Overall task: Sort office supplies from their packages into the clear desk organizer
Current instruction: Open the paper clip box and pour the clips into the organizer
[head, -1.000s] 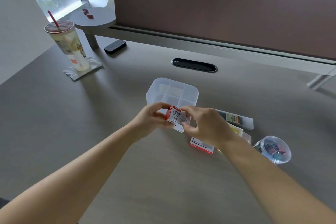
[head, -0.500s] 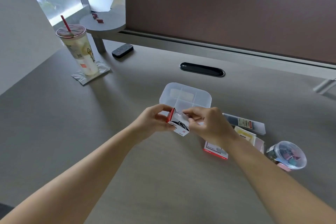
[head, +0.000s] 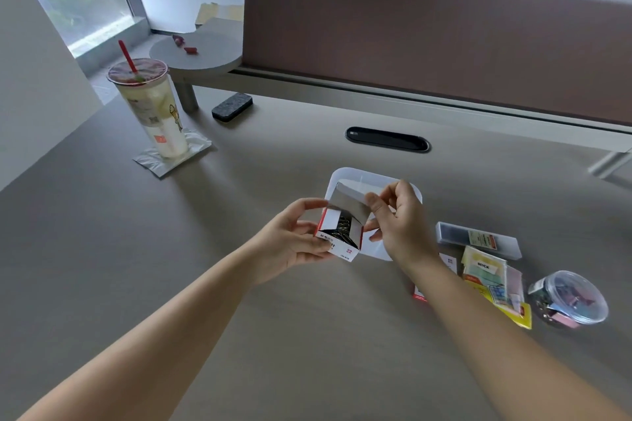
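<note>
You hold the small red and white carton (head: 337, 236) in the air, just above the near edge of the clear desk organizer (head: 412, 193), so that anything which falls out lands in the organizer and not on the counter (head: 239, 284). Your left hand (head: 294, 239) grips the carton body, the fingers curled around its side to keep it steady. Your right hand (head: 393, 222) pinches the top flap (head: 352, 195) and holds it lifted. Inside, a dark tangle of thin wire clips (head: 343, 231) shows; they look like metal paper clips.

The carton is thin folded cardboard with sharp edges. The organizer is a shallow tray of translucent plastic with round corners; your hands hide its compartments.

Toward the right edge of the counter lie the other packages: a long clear case (head: 478, 239), flat packets of coloured sticky notes (head: 485, 273), and a round clear tub (head: 569, 299) of coloured clips. Near the far left corner a tall drink cup (head: 150, 109) stands on a foil mat.
</note>
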A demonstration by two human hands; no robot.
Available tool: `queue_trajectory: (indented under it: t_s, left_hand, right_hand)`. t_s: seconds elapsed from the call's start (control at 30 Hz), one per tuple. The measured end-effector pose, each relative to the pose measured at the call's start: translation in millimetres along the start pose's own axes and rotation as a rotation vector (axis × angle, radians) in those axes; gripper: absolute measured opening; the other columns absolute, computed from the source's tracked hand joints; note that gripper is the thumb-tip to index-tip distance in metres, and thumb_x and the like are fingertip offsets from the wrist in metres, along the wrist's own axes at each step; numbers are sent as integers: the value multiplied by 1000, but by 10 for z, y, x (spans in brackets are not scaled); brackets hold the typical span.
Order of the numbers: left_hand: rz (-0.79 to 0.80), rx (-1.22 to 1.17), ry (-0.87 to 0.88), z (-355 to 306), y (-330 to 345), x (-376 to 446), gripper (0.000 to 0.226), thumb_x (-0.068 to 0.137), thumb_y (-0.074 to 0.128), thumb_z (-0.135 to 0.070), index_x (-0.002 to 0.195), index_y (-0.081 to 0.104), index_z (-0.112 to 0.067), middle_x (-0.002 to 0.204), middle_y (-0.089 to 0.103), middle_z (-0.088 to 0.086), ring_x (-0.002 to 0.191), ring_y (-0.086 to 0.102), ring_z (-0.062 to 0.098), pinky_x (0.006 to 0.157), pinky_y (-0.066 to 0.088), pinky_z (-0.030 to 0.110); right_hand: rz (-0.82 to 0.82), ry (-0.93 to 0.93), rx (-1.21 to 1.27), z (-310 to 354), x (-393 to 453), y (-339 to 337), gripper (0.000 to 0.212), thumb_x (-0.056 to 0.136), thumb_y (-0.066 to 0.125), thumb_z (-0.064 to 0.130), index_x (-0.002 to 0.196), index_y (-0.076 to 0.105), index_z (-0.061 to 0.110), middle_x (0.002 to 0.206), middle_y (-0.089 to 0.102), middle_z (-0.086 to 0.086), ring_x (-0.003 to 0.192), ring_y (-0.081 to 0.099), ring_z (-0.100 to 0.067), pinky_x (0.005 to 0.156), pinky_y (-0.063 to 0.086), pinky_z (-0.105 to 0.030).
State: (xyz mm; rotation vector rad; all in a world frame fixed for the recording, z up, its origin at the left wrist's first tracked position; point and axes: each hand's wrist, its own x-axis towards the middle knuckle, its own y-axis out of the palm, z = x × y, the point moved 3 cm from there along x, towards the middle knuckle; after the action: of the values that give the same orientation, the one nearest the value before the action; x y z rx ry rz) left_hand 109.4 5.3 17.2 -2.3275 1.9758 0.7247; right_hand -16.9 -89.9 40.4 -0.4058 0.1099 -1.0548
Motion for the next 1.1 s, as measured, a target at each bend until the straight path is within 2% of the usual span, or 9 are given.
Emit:
queue_trajectory:
  t_s: [0.17,0.3,0.4,0.5,0.57,0.63,0.7,0.8,1.1]
  left_hand:
    - [24,14,38,17,7,-5,70,80,48,18,108,45,-47,110,55,17,83,65,22,72,58,28]
    - [-19,12,32,11,32,31,45,88,46,-5,112,43,-42,102,58,13,78,64,21,77,55,32]
    - [-87,4,14,41,8,94,33,90,45,-7,99,51,-38,91,61,10,71,64,21,73,56,33]
    - [-147,-61,31,57,-69,135,28,89,45,-5,98,53,-30,85,62,10,60,67,18,65,57,30]
    - [-189,-110,65,49,-143,159,25,89,45,-5,99,52,-26,85,62,12,57,68,17,62,57,30]
    - [-206,-108,105,42,-206,183,22,89,43,-6,99,52,-24,88,62,14,58,69,17,63,57,31]
    - [-215,-87,137,74,-244,197,21,89,44,-8,97,54,-24,90,62,15,61,69,18,64,57,33]
    - [-220,-64,190,167,-271,201,20,89,44,-10,97,54,-25,90,62,14,62,70,19,65,57,33]
    - [-230,-35,344,359,-240,-154,10,90,46,-17,92,54,-22,89,59,11,78,63,28,62,58,32]
  right_hand:
    - [13,22,0,-43,141,63,26,89,51,21,67,37,22,62,50,3,38,54,0,36,40,-15]
    - [26,13,9,-97,221,102,26,89,52,22,67,38,23,64,52,2,38,55,0,36,42,-14]
    - [43,28,49,-142,247,116,25,90,50,23,68,39,23,64,54,1,41,57,-1,41,46,-16]
    - [30,4,13,-202,234,48,18,92,45,23,74,46,20,71,57,7,59,58,-6,60,47,-20]
    - [67,-59,-195,-274,193,-6,11,91,46,20,88,55,15,83,61,6,77,56,-11,71,43,-20]
    - [153,-123,-444,-394,141,8,22,90,49,20,105,59,8,106,64,-4,98,56,-18,86,42,-25]
    - [222,-177,-639,-517,82,70,30,88,51,22,113,58,7,120,61,-7,110,53,-23,96,39,-34]
    - [172,-274,-746,-583,21,111,32,87,53,23,115,57,9,121,62,-6,110,55,-24,95,34,-31]
    - [135,-361,-590,-603,-457,1,24,80,63,22,101,64,10,104,69,-3,100,62,-17,86,46,-29]
